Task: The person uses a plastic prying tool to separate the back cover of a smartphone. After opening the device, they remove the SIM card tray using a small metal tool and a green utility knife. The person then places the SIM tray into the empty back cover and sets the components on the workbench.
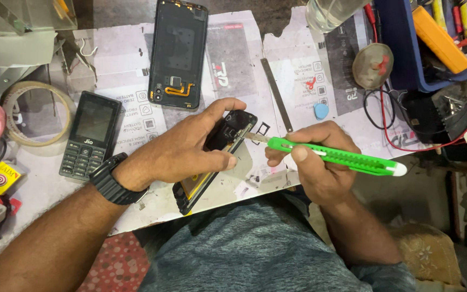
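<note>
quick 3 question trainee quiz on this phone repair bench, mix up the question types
1. True or false: the left hand holds the opened smartphone tilted on its edge above the table.
2. Which tool is in the right hand's grip? A) green utility knife B) screwdriver C) tweezers
3. Fill in: left of the left wrist, the black keypad phone lies beside a roll of ____.

Key
1. True
2. A, with its blade tip at the smartphone's upper edge
3. Tape
</note>
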